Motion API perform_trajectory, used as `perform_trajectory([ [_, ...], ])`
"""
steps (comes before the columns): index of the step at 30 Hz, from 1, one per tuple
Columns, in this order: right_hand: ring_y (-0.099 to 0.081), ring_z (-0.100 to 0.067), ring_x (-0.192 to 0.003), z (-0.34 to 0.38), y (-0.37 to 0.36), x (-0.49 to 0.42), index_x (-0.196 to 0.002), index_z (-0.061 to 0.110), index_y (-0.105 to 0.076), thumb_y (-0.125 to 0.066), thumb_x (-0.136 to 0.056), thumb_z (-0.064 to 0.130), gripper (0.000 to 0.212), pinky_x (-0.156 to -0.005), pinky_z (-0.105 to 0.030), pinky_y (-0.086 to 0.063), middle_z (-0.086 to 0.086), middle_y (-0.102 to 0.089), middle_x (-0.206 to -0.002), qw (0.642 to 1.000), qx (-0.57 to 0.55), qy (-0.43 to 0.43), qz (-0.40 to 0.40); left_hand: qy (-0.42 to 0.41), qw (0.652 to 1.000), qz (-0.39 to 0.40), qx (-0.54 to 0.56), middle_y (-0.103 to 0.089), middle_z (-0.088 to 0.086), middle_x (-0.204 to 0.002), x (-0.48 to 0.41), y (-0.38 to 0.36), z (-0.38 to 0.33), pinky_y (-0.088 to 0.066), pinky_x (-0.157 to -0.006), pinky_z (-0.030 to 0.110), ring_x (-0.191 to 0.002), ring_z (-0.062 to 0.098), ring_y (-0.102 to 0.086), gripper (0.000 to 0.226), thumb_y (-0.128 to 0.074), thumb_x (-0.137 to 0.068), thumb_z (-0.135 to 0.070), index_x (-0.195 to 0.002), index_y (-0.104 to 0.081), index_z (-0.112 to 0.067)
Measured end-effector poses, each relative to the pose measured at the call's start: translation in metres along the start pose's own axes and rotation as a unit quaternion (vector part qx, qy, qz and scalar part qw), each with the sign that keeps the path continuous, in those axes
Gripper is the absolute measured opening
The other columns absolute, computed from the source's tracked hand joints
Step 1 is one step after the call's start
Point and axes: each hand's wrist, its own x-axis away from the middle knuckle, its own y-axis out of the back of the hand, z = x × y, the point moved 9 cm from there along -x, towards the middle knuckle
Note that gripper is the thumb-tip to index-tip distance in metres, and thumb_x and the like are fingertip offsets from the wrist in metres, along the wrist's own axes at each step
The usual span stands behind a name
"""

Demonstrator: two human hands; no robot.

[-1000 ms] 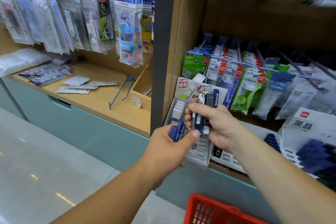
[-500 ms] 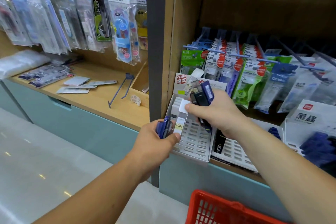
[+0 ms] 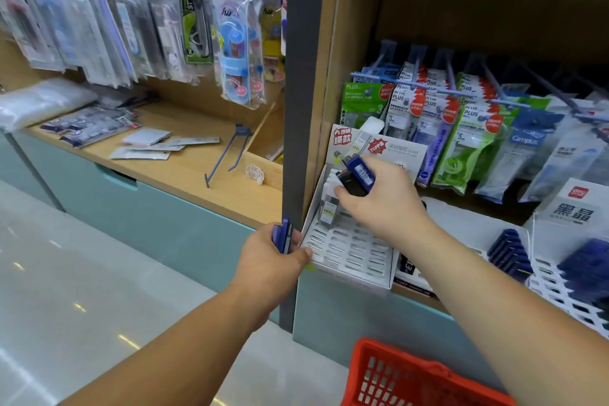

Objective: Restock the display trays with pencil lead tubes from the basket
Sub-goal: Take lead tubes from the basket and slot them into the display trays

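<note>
- Since the red basket (image 3: 412, 376) shows only its moulded plastic lattice rim at the bottom edge, how many tubes remain in it cannot be told.
- Just beyond, the left hand (image 3: 273, 260) grips flat blue tubes (image 3: 281, 234) edge-on beside the grey post (image 3: 298, 109), at the white tray's front left corner.
- That white display tray (image 3: 349, 250) is glossy card with rows of oblong slots. Most slots are bare, so restocking looks far from finished.
- Over its back rows, the right hand (image 3: 379, 204) grasps a bundle of smooth boxy tubes (image 3: 357, 175), blue and black, with its fingertips beside a clear tube (image 3: 328, 211) standing in a slot.
- Further right, a second slotted tray (image 3: 560, 287) is partly filled with dark blue tubes.
- Farthest back, crinkly plastic packets (image 3: 461, 128) hang on blue pegs.
</note>
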Motion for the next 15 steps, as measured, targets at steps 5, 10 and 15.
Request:
perform_trajectory([
  [5,-0.063,-0.012,-0.088,0.006,-0.003,0.0,-0.097,0.03,-0.063,-0.08,-0.085,0.025,0.022,-0.066,-0.021,-0.045,0.011,-0.063,-0.088,1.0,-0.013,0.002,0.015,0.002,1.0,0.01,-0.011,-0.065,-0.001,-0.095,-0.001,-0.002,0.005,-0.055,-0.074,0.028,-0.079,0.012,-0.06,0.028,-0.082,-0.088,-0.018,-0.103,-0.06,-0.025],
  [10,-0.063,-0.012,-0.088,0.006,-0.004,-0.001,-0.097,0.031,-0.063,-0.081,-0.085,0.025,0.022,-0.065,-0.02,-0.044,0.01,-0.064,-0.088,0.999,-0.02,0.005,0.025,0.037,0.999,0.001,0.013,-0.062,0.006,-0.083,-0.002,0.001,0.015,-0.047,-0.056,0.025,-0.066,0.017,-0.053,0.031,-0.086,-0.085,-0.024,-0.102,-0.062,-0.016],
  [15,-0.064,-0.016,-0.096,0.002,-0.005,-0.001,-0.108,0.029,-0.064,-0.081,-0.085,0.031,0.029,-0.069,-0.022,-0.05,0.008,-0.065,-0.098,1.0,0.005,0.008,0.024,0.054,0.998,0.009,0.006,-0.055,0.005,-0.07,0.0,-0.002,0.016,-0.039,-0.038,0.014,-0.054,0.016,-0.047,0.025,-0.082,-0.088,-0.021,-0.098,-0.062,-0.01],
])
